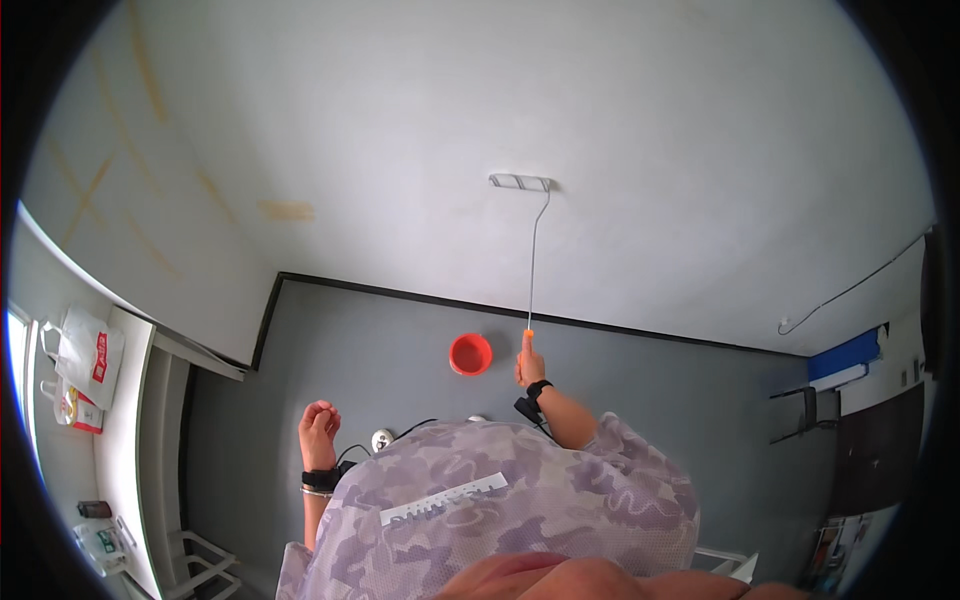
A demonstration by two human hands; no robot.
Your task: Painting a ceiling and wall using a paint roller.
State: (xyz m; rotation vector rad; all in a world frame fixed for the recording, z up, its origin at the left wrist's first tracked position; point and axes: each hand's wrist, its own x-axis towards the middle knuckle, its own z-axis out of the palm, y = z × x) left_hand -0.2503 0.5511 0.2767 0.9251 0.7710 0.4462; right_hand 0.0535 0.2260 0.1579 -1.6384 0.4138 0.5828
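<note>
A paint roller (521,182) with a striped sleeve rests against the white wall, its long bent wire frame running down to an orange handle. My right hand (531,366) is wrapped round that handle, with a dark band on the wrist. Hanging at my left side, my left hand (318,426) has its fingers curled in, and nothing shows in them. A red-orange bucket (471,355) stands on the grey floor between my hands, just left of the right one and touched by neither.
Yellowish streaks (285,210) mark the wall at the left. A dark skirting (420,297) runs along the wall's foot. Bags lie on a white ledge (135,440) at far left. A cable (850,290) hangs at the right, above dark furniture (875,440).
</note>
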